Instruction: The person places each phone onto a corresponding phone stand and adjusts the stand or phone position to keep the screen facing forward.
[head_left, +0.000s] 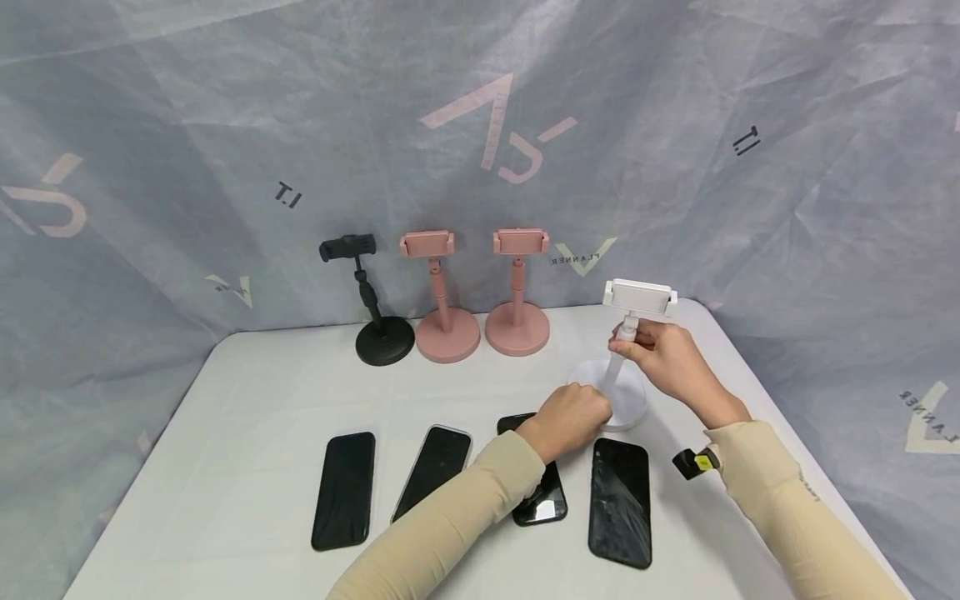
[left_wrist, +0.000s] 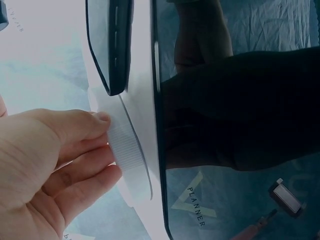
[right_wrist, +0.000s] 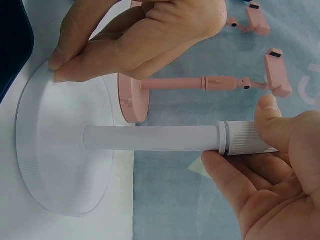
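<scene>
A white phone stand (head_left: 640, 298) stands at the right of the table, its clamp on top and its round base (right_wrist: 65, 155) on the cloth. My right hand (head_left: 667, 358) grips the ridged collar (right_wrist: 245, 137) high on the pole between thumb and fingers. With thumb and fingertips, my left hand (head_left: 572, 417) pinches the rim of the base near its front left. In the left wrist view, this hand (left_wrist: 60, 155) lies along the ridged rim (left_wrist: 127, 150). The left forearm crosses over a dark phone (head_left: 543, 500) and hides its middle.
Behind, a black phone stand (head_left: 385, 340) and two pink phone stands (head_left: 447, 336), (head_left: 517, 329) form a row. In front lie more phones: one at the left (head_left: 343, 492), a silver-edged one (head_left: 435, 467), and one at the right (head_left: 620, 500). A grey printed curtain (head_left: 480, 150) hangs behind the table.
</scene>
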